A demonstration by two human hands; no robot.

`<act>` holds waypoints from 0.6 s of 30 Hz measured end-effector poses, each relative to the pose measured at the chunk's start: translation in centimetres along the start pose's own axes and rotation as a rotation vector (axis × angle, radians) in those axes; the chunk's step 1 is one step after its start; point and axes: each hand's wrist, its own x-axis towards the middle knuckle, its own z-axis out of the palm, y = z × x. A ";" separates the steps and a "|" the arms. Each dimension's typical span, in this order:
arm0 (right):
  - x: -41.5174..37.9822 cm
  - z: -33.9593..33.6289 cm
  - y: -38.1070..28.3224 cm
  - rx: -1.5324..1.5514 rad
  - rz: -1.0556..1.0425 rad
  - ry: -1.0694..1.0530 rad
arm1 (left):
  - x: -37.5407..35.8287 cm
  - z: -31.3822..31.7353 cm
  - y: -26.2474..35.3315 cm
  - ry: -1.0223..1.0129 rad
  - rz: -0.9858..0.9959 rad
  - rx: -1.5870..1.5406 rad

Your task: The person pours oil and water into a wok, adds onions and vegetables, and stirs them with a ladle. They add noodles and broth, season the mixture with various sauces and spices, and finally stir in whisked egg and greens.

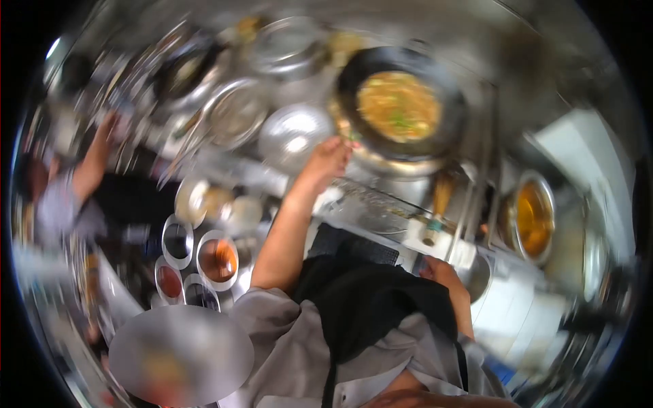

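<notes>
My left hand [330, 161] reaches to the near left rim of a dark wok [450, 112]. Its fingers are pinched together, with a small greenish and reddish bit at the tips that is too blurred to name. Inside the wok lies an orange-yellow dish [396, 105] with chopped greens on top, near its middle. Low at my right side, my right hand [441, 272] is by the counter's front edge; its fingers are blurred and partly hidden. A wooden-handled brush-like tool [442, 197] stands just beyond it.
Metal bowls [296, 136] stand left of the wok. Several white-rimmed containers of sauces [218, 260] are on my left. At right is a metal pot of orange liquid [534, 216]. Another person's arm [95, 160] reaches in at far left.
</notes>
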 end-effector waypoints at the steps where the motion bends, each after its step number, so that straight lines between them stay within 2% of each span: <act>1: 1.6 1.2 2.2 0.004 -0.027 -0.065 | -3.2 -1.8 -1.5 0.035 0.013 -0.023; 2: 3.6 1.8 2.8 -0.003 -0.063 -0.143 | -6.8 -3.5 -2.8 0.088 0.032 -0.050; 4: 4.7 -0.2 -2.1 -0.160 -0.273 -0.216 | -15.2 -6.0 -3.8 0.278 0.095 -0.152; 7: 6.3 0.8 -5.4 -0.297 -0.536 -0.292 | -27.8 -8.9 -5.7 0.617 0.258 -0.249; 9: 7.1 1.8 -7.5 -0.393 -0.658 -0.338 | -35.9 -9.1 -6.9 0.839 0.335 -0.269; 12: 6.3 4.4 -12.7 -0.372 -0.705 -0.419 | -47.2 -8.5 -8.6 1.186 0.388 -0.223; 13: 6.1 5.6 -13.9 -0.338 -0.830 -0.401 | -50.7 -8.6 -9.6 1.251 0.399 -0.255; 16: 1.8 7.5 -19.5 -0.332 -0.728 -0.509 | -59.0 -7.7 -11.8 1.461 0.503 -0.270; 17: 5.0 9.9 -16.1 -0.317 -1.000 -0.459 | -60.1 -7.2 -11.3 1.577 0.464 -0.307; 18: 4.3 10.8 -16.3 -0.322 -1.023 -0.511 | -60.9 -7.8 -12.3 1.612 0.476 -0.189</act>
